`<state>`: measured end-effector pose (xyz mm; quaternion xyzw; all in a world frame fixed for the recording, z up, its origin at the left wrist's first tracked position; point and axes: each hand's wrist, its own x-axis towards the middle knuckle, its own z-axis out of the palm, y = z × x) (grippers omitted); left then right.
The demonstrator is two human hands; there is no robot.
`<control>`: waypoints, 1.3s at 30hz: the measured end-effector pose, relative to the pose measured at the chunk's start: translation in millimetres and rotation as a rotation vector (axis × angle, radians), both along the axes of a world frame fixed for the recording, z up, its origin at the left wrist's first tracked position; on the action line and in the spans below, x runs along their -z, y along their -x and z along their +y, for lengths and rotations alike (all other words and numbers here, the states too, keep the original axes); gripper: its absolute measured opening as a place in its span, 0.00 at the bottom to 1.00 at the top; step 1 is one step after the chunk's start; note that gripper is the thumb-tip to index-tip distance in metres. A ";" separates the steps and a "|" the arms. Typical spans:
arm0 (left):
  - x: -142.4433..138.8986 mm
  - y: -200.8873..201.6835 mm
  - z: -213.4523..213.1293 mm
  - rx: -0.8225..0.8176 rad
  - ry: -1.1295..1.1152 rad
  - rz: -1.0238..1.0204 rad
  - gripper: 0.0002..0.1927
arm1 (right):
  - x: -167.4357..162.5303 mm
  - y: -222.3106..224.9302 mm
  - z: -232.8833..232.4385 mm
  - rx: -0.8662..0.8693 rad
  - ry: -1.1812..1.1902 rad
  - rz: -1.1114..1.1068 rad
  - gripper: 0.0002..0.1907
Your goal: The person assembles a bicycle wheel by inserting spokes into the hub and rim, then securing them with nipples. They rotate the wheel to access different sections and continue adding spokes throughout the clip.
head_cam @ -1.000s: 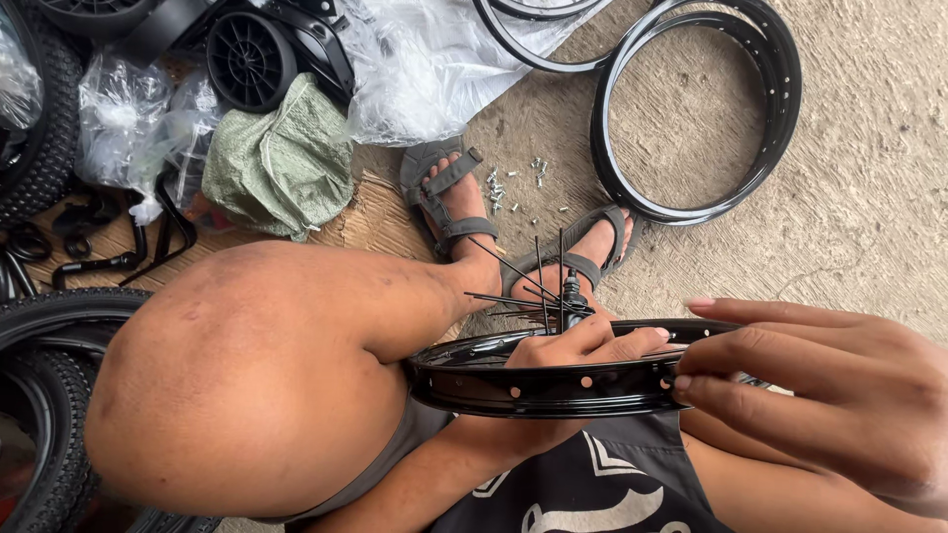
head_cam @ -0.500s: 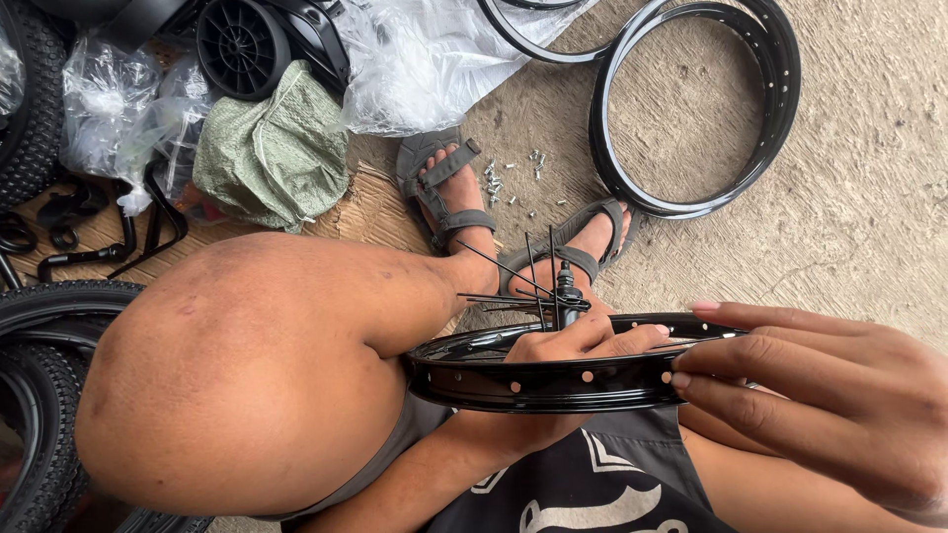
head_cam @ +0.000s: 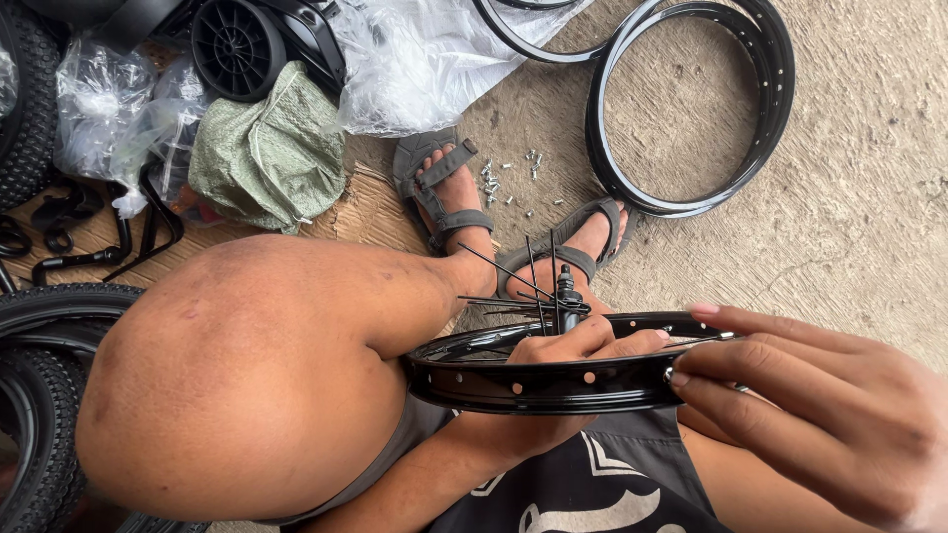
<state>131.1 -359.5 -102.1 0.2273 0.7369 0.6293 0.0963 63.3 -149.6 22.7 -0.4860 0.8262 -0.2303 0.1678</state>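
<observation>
Basically, black wheel rim [head_cam: 553, 380] sat edge-on across the person's lap, propped against the raised knee [head_cam: 247, 375], likely to keep it steady. Hub [head_cam: 567, 296] and loose spokes [head_cam: 513, 286] stuck up inside it. Left hand [head_cam: 563, 350] curled over the near rim edge, fingers pressed on it. Right hand [head_cam: 810, 415] pinched a thin spoke end at the rim wall, fingers close together. Small nipples [head_cam: 509, 183] lay on the concrete by the sandalled feet; spare rim [head_cam: 691, 99] beyond, tyres [head_cam: 39, 395] at left.
</observation>
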 end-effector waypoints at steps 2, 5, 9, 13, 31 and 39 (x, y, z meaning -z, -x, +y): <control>0.1 1.1 -1.2 0.017 0.043 0.018 0.24 | -0.5 -1.3 0.2 0.011 -0.011 -0.023 0.17; 0.4 2.3 -5.5 0.041 0.006 -0.021 0.24 | 0.9 -3.2 4.1 0.000 -0.056 -0.051 0.18; 0.1 3.5 -9.6 0.064 -0.016 -0.052 0.24 | 4.4 -10.6 14.4 0.024 -0.111 -0.125 0.20; 0.2 4.5 -8.2 0.005 -0.011 0.085 0.25 | 9.4 -14.7 21.9 0.064 -0.149 -0.059 0.20; 29.0 -16.6 9.6 -0.098 0.047 0.161 0.13 | 8.0 5.5 8.3 0.074 -0.244 0.133 0.23; 29.3 -16.2 9.5 -0.075 0.072 0.139 0.10 | 1.8 0.5 7.7 0.078 -0.309 0.162 0.24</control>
